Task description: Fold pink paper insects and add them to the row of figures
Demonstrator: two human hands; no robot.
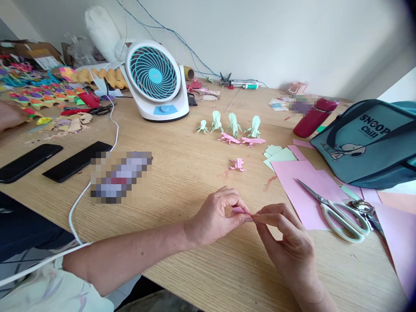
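Note:
Between both hands, just above the wooden table, is a small piece of folded pink paper [238,210], mostly hidden by the fingers. My left hand [216,212] pinches it between thumb and forefinger. My right hand [286,240] meets it from the right, thumb and fingertips pressed together at the paper's end. Beyond the hands sits a small pink folded-paper figure [238,164]. Farther back, two longer pink paper figures [253,141] lie in front of a row of several pale green folded-paper figures [233,124].
Scissors [338,212] lie on pink paper sheets [292,177] at right, near green paper pieces [282,157]. A teal bag [367,143] and red bottle [315,117] stand behind. A fan [154,80], white cable [76,203] and black phone [30,161] are leftward. Another person's hand [11,116] shows far left.

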